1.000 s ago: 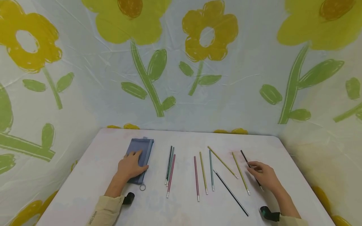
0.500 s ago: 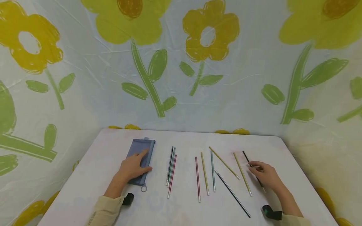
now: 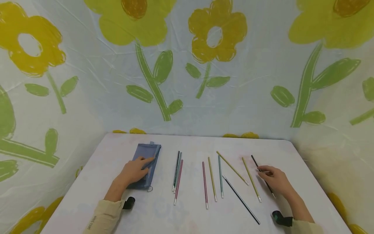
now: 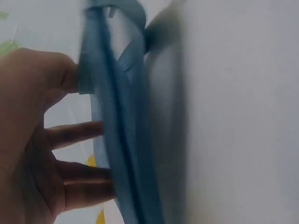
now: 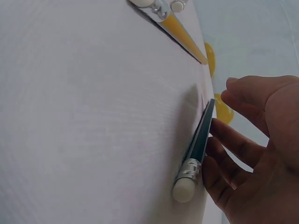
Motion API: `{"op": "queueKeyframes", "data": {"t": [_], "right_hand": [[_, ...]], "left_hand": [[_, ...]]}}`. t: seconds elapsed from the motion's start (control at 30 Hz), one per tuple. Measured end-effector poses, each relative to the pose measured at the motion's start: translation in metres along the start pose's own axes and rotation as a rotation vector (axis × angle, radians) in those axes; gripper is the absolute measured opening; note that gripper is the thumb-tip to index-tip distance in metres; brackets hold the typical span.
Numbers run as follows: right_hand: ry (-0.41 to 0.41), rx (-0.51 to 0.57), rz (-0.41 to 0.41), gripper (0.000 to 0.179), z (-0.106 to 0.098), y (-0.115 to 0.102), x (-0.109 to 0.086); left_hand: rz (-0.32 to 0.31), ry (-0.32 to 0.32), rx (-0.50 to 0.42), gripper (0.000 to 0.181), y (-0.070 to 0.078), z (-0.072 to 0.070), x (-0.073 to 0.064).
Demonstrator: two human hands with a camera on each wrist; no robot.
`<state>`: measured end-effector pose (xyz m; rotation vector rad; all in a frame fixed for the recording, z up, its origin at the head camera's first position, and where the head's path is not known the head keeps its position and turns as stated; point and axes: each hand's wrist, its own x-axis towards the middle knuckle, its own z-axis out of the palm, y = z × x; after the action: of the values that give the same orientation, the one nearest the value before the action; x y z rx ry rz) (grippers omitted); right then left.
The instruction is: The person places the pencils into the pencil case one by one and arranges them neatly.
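A blue zip pouch with a metal ring lies at the left of the table. My left hand rests on it, index finger and thumb stretched out over the fabric. From the left wrist, the zipped edge stands in front of the fingertips and hides them. At the right, my right hand hovers low over a dark pencil. In the right wrist view, the lower fingers are bent loosely right along the side of this white-erasered pencil, with thumb and index above it.
Two dark pencils, one green-dark and one slanting, lie between the hands. Red pencils, yellow pencils and a teal pencil lie among them on the white table. A flower-printed cloth surrounds the table.
My left hand has shifted slightly on the pouch, its thumb drawn in from the right edge. The pouch's near end with the ring has moved a little away. The right hand has barely moved.
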<state>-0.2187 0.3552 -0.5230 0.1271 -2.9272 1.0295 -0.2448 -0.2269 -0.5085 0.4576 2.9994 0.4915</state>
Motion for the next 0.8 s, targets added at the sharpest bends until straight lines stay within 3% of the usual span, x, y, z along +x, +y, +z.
{"op": "queueKeyframes", "data": {"t": [0.13, 0.23, 0.37, 0.47, 0.67, 0.8], "right_hand": [[-0.013, 0.011, 0.004, 0.036, -0.001, 0.0, 0.001], [-0.024, 0.012, 0.001, 0.037, -0.002, -0.001, 0.002], [-0.029, -0.006, -0.002, 0.037, -0.004, -0.004, 0.008], [-0.027, -0.018, 0.006, 0.038, -0.008, -0.005, 0.014], [-0.056, 0.003, 0.027, 0.04, -0.011, -0.009, 0.013], [-0.084, 0.018, 0.046, 0.037, 0.001, -0.006, 0.011]], "left_hand": [[0.022, 0.028, -0.067, 0.05, -0.008, 0.0, 0.0], [0.064, 0.058, -0.063, 0.045, -0.014, 0.0, 0.0], [0.069, 0.089, -0.069, 0.037, -0.019, -0.001, 0.003], [0.038, 0.086, -0.142, 0.038, -0.022, -0.003, 0.007], [0.022, 0.077, -0.338, 0.059, -0.035, 0.004, 0.009], [0.004, 0.103, -0.396, 0.057, -0.049, 0.016, -0.004]]}}
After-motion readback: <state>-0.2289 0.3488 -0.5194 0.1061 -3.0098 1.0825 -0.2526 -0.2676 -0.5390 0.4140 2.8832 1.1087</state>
